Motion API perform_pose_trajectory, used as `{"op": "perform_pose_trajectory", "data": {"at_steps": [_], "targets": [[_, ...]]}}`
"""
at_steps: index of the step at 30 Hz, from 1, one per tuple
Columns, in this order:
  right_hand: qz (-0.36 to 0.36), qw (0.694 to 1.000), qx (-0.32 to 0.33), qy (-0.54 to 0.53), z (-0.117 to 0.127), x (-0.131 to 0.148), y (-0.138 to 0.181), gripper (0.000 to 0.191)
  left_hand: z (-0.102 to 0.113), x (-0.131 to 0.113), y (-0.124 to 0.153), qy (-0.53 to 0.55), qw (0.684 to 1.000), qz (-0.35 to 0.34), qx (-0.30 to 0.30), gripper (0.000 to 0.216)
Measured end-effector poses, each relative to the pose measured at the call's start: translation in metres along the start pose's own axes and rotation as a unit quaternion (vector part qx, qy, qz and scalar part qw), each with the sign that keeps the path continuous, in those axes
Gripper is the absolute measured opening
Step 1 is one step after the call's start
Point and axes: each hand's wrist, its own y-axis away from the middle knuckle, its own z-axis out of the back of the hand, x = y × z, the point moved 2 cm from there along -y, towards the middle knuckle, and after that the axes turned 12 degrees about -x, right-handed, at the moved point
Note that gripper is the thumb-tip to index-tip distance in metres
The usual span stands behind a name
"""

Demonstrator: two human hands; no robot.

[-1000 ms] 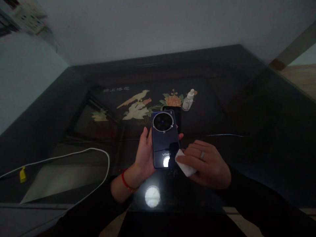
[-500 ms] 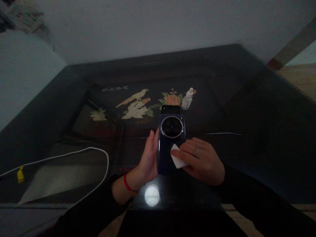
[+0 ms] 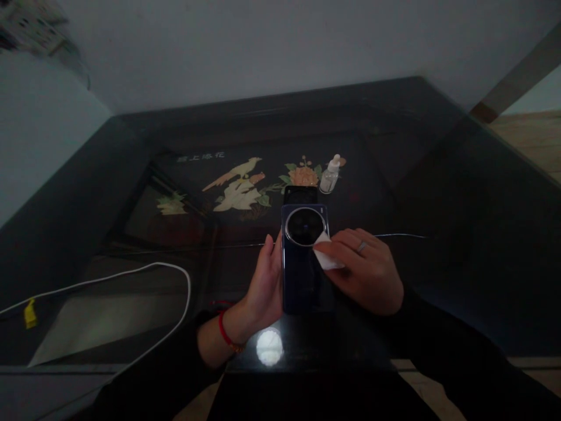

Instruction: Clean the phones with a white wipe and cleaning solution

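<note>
My left hand (image 3: 262,287) grips a dark blue phone (image 3: 303,275) by its left edge, back side up, with the round camera ring at the top. A red string circles that wrist. My right hand (image 3: 367,271), with a ring on one finger, pinches a small white wipe (image 3: 328,255) and presses it on the phone's back just below and right of the camera ring. A second dark phone (image 3: 300,194) lies flat on the table right behind the held one.
A small clear bottle with a white cap (image 3: 329,175) stands behind the phones on the dark glass-topped table (image 3: 429,193) with bird and flower inlay. A white cable (image 3: 166,270) with a yellow tag loops at the left. A lamp's bright spot reflects near the front edge.
My right hand slid the wipe up the phone's back, from the lower end to just beside the camera ring. My left hand shifted the phone slightly to the right.
</note>
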Motion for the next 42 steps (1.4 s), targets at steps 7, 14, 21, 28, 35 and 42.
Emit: {"op": "perform_pose_trajectory", "data": {"at_steps": [7, 14, 21, 28, 35, 42], "targets": [[0.034, 0.999, 0.004, -0.022, 0.0, 0.001, 0.001, 0.014, 0.004, -0.002, -0.001, 0.002, 1.0, -0.015, 0.022, 0.051], [-0.006, 1.0, -0.007, -0.014, 0.002, -0.006, 0.002, 0.012, 0.004, -0.002, 0.0, -0.003, 1.0, 0.0, 0.023, 0.052], [0.089, 0.991, 0.044, -0.087, 0.0, 0.007, 0.003, 0.015, 0.003, -0.005, -0.004, -0.005, 1.0, -0.018, 0.0, 0.053], [0.027, 0.998, 0.015, -0.052, 0.009, -0.013, 0.0, 0.012, 0.004, -0.004, -0.001, -0.004, 0.998, 0.021, 0.056, 0.053], [-0.131, 0.99, -0.037, -0.021, 0.02, -0.029, -0.004, 0.015, 0.005, 0.009, 0.008, -0.035, 0.984, 0.07, 0.16, 0.053], [-0.112, 0.993, -0.016, -0.036, 0.017, -0.015, -0.003, 0.012, 0.005, -0.001, 0.005, -0.031, 0.991, 0.034, 0.124, 0.055]]}}
